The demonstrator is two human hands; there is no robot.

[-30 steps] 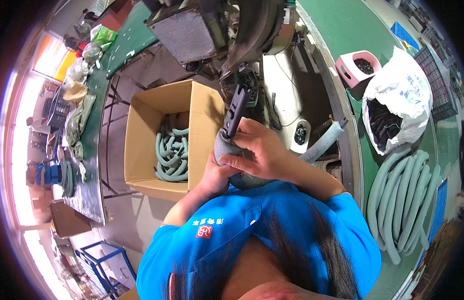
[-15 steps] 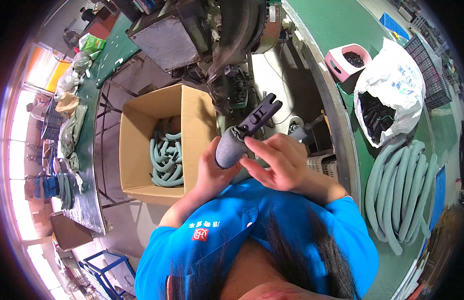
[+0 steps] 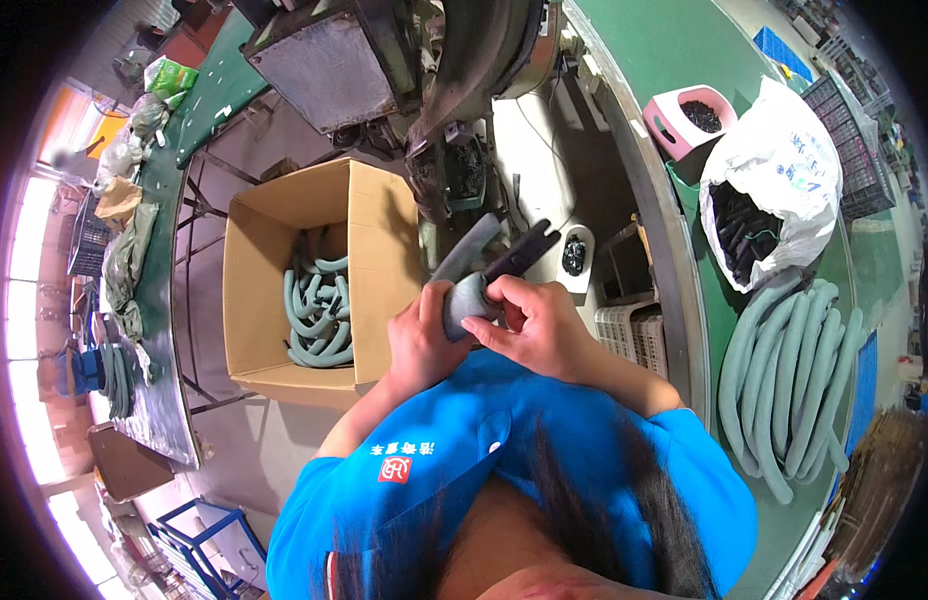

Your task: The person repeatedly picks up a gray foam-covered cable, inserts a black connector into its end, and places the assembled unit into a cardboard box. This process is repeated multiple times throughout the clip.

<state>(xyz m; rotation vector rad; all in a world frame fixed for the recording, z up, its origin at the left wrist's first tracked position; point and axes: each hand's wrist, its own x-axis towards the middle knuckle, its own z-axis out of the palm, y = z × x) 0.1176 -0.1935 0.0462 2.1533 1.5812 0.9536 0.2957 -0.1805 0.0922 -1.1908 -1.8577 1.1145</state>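
Observation:
My left hand [image 3: 424, 342] is wrapped around a grey-green padded tube [image 3: 466, 308], which looks folded, one part of it pointing up and away from me. A black plastic part [image 3: 524, 250] with a forked tip sticks out beside it. My right hand [image 3: 536, 322] pinches at the tube's end where the black part emerges, thumb on the grey cover and curled fingers at the edge. The fingers hide how far the black part sits inside the tube.
To the left stands an open cardboard box [image 3: 384, 270] with several grey-green tubes [image 3: 319, 310] inside. Dark machinery [image 3: 334, 70] rises ahead. On the green bench [image 3: 634, 60] at right are a pink bin [image 3: 674, 120], a white sack [image 3: 779, 150] of black parts and long tubes [image 3: 784, 380].
My right hand has gone from spread fingers to a pinch at the tube's end. The black part has tilted lower to the right, and another grey length of tube now shows above my left hand.

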